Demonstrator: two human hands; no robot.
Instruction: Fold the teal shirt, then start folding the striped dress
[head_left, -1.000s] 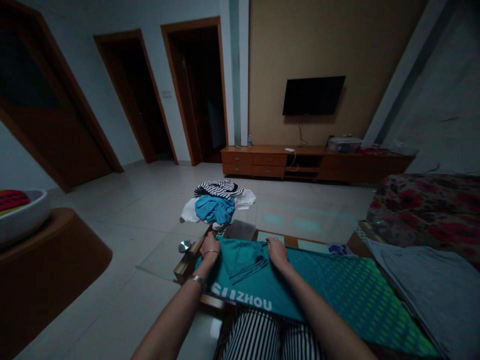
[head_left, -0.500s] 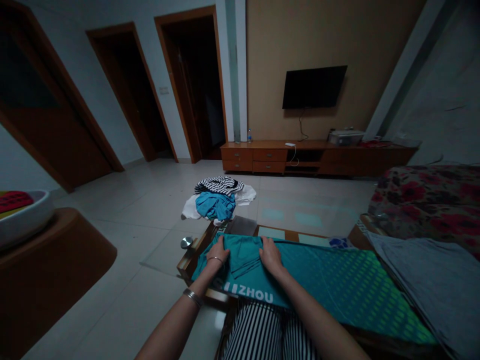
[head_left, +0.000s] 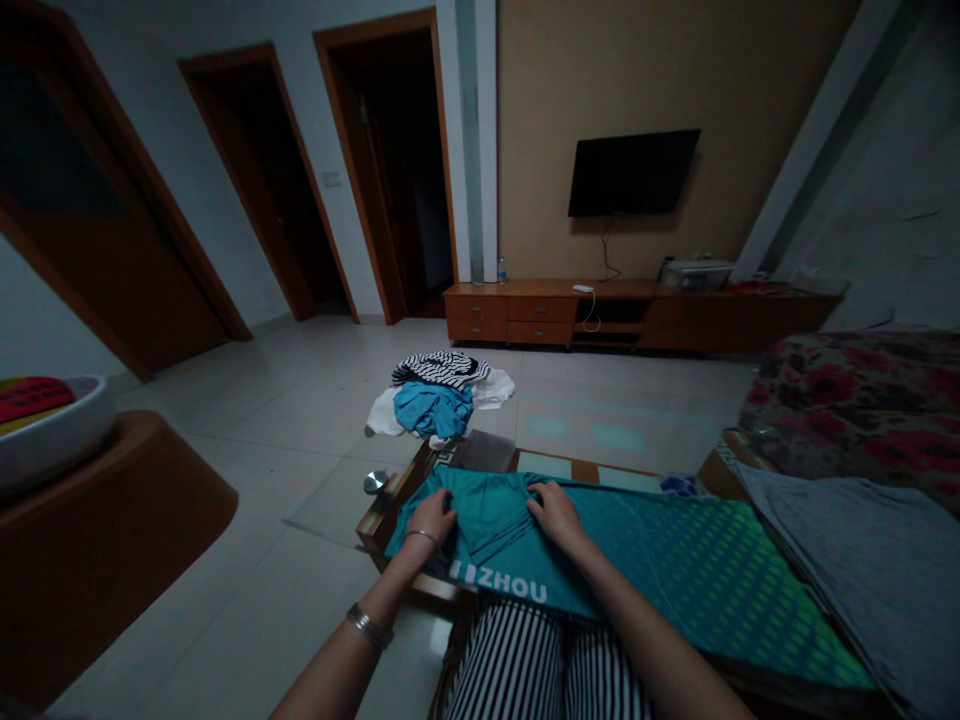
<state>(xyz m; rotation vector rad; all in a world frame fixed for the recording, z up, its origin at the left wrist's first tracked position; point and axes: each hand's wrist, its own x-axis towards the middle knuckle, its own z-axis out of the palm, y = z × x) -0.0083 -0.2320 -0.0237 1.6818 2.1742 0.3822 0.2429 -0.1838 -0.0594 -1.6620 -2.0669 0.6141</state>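
Note:
A teal-green shirt (head_left: pixel 637 560) with white "ZHOU" lettering and a bright green dotted pattern lies spread across the glass-topped table in front of me. Its left part is folded over in a small flap with creases. At the left side of that flap, my left hand (head_left: pixel 433 517), with bracelets on the wrist, curls its fingers closed on the cloth. My right hand (head_left: pixel 556 512) pinches the fabric at the flap's right side. The fingertips of both hands are partly hidden in the dim light.
Beyond the shirt sits a pile of clothes (head_left: pixel 435 408), striped, blue and white. Grey cloth (head_left: pixel 862 560) lies to the right by a floral-covered sofa (head_left: pixel 847 400). A white basin (head_left: pixel 60 440) rests on a brown stand at left. A TV cabinet (head_left: pixel 540 312) lines the far wall.
Both hands have shifted slightly from lying flatter on the cloth to more curled fingers. My right hand has moved a little rightward and my left slightly toward me.

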